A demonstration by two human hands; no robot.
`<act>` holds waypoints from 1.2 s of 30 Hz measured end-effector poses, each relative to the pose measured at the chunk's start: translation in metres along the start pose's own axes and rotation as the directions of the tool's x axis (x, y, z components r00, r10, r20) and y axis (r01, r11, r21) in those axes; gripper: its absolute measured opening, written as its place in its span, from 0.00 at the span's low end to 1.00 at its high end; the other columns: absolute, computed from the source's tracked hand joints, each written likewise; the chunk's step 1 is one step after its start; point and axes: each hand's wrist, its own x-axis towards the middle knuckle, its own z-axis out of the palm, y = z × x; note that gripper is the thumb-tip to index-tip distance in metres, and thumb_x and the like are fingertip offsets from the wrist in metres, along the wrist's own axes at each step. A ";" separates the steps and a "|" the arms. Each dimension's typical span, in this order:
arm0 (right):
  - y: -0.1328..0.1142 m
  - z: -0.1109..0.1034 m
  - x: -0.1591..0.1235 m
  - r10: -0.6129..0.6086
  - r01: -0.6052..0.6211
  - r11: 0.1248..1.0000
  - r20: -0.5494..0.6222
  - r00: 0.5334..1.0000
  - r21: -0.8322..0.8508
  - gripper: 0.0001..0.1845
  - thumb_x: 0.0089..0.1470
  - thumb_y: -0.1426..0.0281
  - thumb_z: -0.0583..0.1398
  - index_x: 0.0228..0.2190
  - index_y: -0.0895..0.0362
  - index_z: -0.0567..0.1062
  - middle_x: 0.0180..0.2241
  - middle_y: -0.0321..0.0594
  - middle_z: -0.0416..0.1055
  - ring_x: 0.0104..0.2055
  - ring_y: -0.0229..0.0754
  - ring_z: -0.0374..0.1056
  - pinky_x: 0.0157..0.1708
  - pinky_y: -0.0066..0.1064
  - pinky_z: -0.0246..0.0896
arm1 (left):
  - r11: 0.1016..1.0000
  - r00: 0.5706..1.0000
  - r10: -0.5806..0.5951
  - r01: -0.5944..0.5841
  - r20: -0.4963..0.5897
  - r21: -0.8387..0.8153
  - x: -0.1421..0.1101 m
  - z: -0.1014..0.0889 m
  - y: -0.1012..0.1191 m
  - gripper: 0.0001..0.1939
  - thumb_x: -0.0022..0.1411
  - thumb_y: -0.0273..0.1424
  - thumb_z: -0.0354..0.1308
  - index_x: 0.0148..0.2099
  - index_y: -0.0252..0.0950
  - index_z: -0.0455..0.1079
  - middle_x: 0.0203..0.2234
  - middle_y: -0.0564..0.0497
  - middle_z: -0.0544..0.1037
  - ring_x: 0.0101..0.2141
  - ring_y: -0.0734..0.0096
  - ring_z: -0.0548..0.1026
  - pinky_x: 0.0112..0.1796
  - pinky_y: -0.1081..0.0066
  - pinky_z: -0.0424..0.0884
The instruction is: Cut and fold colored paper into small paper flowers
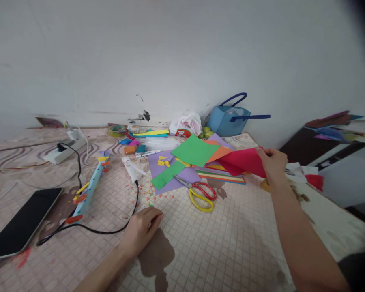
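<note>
My right hand [273,162] pinches the edge of a sheet of red paper [243,160], lifted at the right end of a paper pile. Beneath and beside it lie a green sheet [196,150], an orange sheet [220,153] and a purple sheet [173,184]. A narrower green strip [168,175] rests across the purple. Scissors with red and yellow handles [200,196] lie in front, their blades over the purple paper's edge. My left hand [142,225] rests on the table, loosely curled with nothing in it, near a black cable [106,232].
A white glue gun [129,169] lies left of the papers amid small paper scraps. Further left are a decorated light-blue strip [89,190], a dark tablet [27,223] and a power strip [65,151]. A blue bag [226,121] and white plastic bag [187,122] stand along the wall.
</note>
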 end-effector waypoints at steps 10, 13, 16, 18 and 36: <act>-0.089 -0.024 -0.109 -0.514 0.497 0.847 0.529 0.675 0.188 0.12 0.56 0.65 0.55 0.25 0.55 0.73 0.28 0.40 0.70 0.32 0.42 0.66 0.33 0.32 0.57 | 0.999 0.999 0.010 -0.008 0.047 -0.035 -0.002 -0.001 0.007 0.09 0.64 0.30 0.47 0.38 0.37 0.68 0.29 0.51 0.74 0.30 0.72 0.72 0.32 0.72 0.69; -0.120 -0.027 -0.166 -0.516 0.462 0.849 0.592 0.619 0.256 0.11 0.57 0.68 0.55 0.24 0.55 0.72 0.29 0.38 0.69 0.30 0.39 0.66 0.30 0.29 0.57 | 0.998 0.999 0.038 -0.037 0.013 -0.057 -0.003 0.004 0.010 0.12 0.61 0.28 0.51 0.48 0.39 0.65 0.39 0.49 0.74 0.34 0.72 0.73 0.37 0.70 0.71; -0.149 -0.027 -0.214 -0.492 0.376 0.869 0.636 0.595 0.321 0.12 0.56 0.70 0.57 0.21 0.56 0.69 0.26 0.36 0.67 0.27 0.37 0.64 0.27 0.28 0.56 | 0.991 0.993 0.114 -0.117 -0.042 -0.062 -0.002 0.008 0.020 0.24 0.58 0.25 0.55 0.56 0.41 0.58 0.51 0.46 0.67 0.42 0.69 0.73 0.43 0.66 0.71; -0.164 -0.029 -0.239 -0.465 0.307 0.885 0.645 0.607 0.349 0.12 0.54 0.71 0.58 0.20 0.56 0.68 0.24 0.35 0.66 0.26 0.37 0.63 0.26 0.28 0.55 | 0.980 0.983 0.183 -0.184 -0.010 -0.075 -0.001 0.008 0.029 0.26 0.57 0.24 0.55 0.57 0.41 0.57 0.53 0.45 0.66 0.46 0.67 0.71 0.46 0.64 0.70; -0.078 0.017 -0.173 -0.375 0.234 0.923 0.581 0.722 0.305 0.08 0.49 0.65 0.60 0.34 0.53 0.73 0.39 0.45 0.69 0.45 0.52 0.65 0.46 0.43 0.59 | 0.870 0.876 0.483 -0.480 0.001 0.110 -0.075 0.001 0.022 0.08 0.62 0.23 0.49 0.41 0.35 0.68 0.38 0.46 0.79 0.38 0.68 0.78 0.37 0.70 0.74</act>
